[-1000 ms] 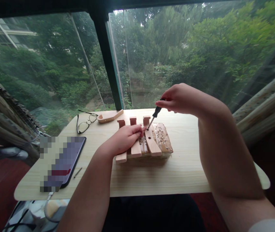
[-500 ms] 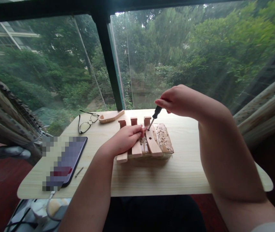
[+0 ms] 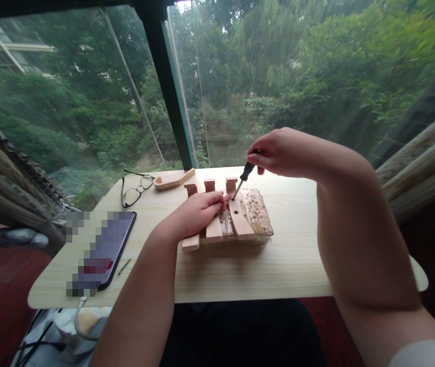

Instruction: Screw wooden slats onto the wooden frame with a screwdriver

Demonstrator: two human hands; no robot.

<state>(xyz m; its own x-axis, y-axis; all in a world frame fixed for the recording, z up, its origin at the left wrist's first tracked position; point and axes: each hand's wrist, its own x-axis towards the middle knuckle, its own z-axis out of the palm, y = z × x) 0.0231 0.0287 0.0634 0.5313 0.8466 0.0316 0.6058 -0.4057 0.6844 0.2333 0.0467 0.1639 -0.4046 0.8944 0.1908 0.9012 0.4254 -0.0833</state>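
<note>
A black-handled screwdriver (image 3: 246, 172) slants down from my right hand (image 3: 273, 151), whose fingers are closed round its handle. Its tip meets the upper hole of a curved wooden piece (image 3: 241, 224). This piece and two more, a middle one (image 3: 214, 229) and a left one (image 3: 191, 242), lie across a brown taped block (image 3: 260, 216). My left hand (image 3: 203, 209) rests over the left and middle pieces, its fingers drawn together near the screwdriver tip. Whether those fingertips pinch something is too small to tell.
Eyeglasses (image 3: 133, 189) and a loose curved wooden piece (image 3: 173, 180) lie at the table's back left. Nearer are a phone (image 3: 116, 244) with a cable and a small metal rod (image 3: 125, 266). Windows stand behind the table (image 3: 294, 270).
The view has shifted slightly, so the table sits a little higher. My right hand's fingers have changed their hold on the screwdriver handle. My left hand stays on the wooden pieces.
</note>
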